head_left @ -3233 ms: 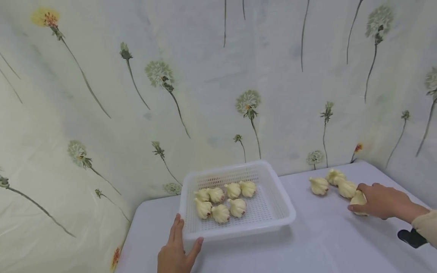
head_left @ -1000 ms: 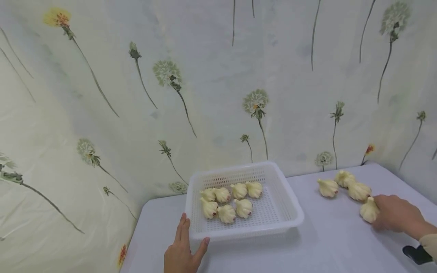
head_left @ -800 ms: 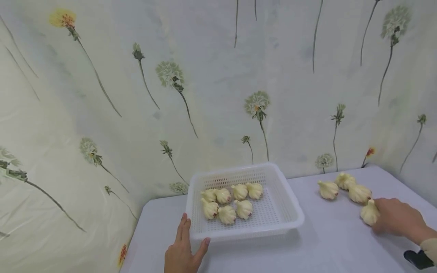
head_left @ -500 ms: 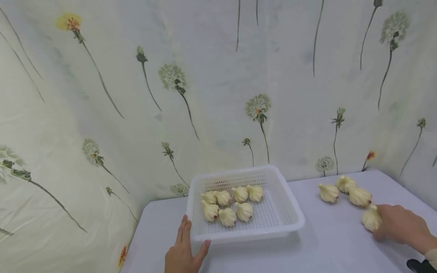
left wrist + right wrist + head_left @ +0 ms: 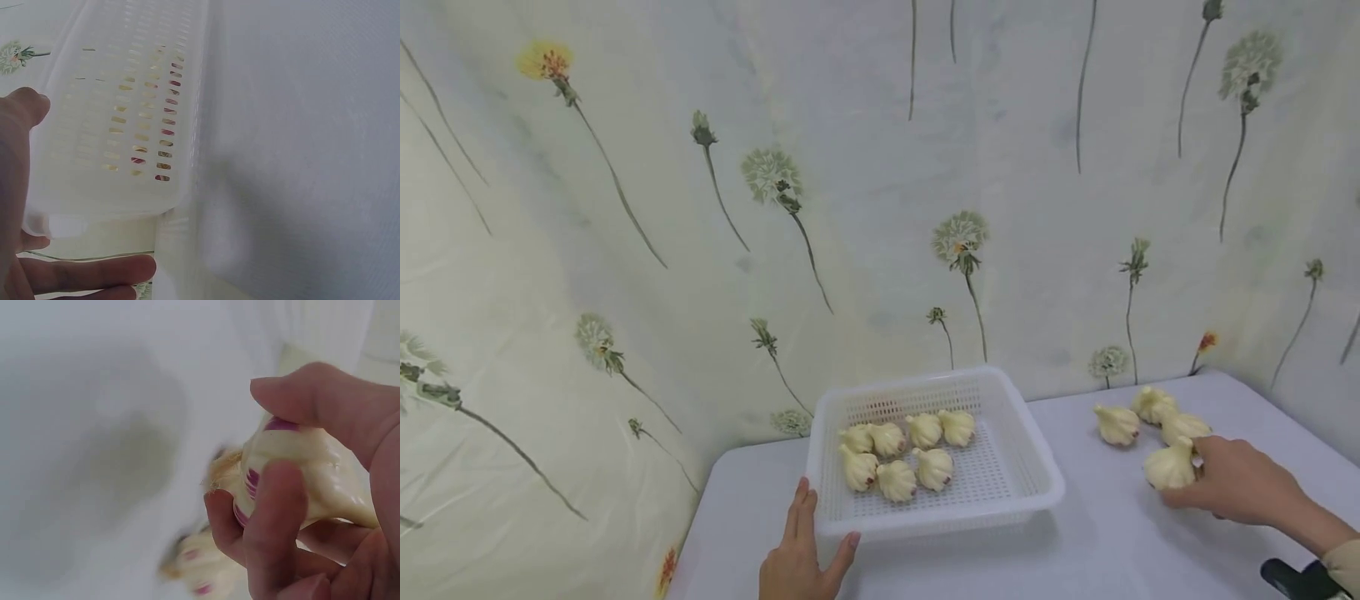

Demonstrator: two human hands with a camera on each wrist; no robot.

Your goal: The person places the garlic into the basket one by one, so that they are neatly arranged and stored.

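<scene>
My right hand [image 5: 1243, 483] grips a cream garlic bulb [image 5: 1168, 467] close over the right side of the table. In the right wrist view, thumb and fingers curl round this glossy bulb [image 5: 325, 469], whose purple streaks and tan root end face outward. My left hand [image 5: 797, 554] rests against the front left corner of a white perforated plastic basket [image 5: 936, 525], fingers along its left side and thumb by the front. The left wrist view shows the basket wall [image 5: 94, 187] between thumb and straight fingers. Several garlic bulbs [image 5: 897, 481] lie in the basket's left and middle part.
Three more garlic bulbs [image 5: 1117, 425] sit in a cluster on the white-covered table [image 5: 1105, 550], just behind my right hand. A dandelion-printed curtain [image 5: 865, 208] hangs behind the table. Something black [image 5: 1296, 579] shows below my right wrist.
My right hand took hold of the nearest loose bulb, drew it a little toward the right, then brought it left and up. The left hand stays at the basket corner; the head view shifted slightly.
</scene>
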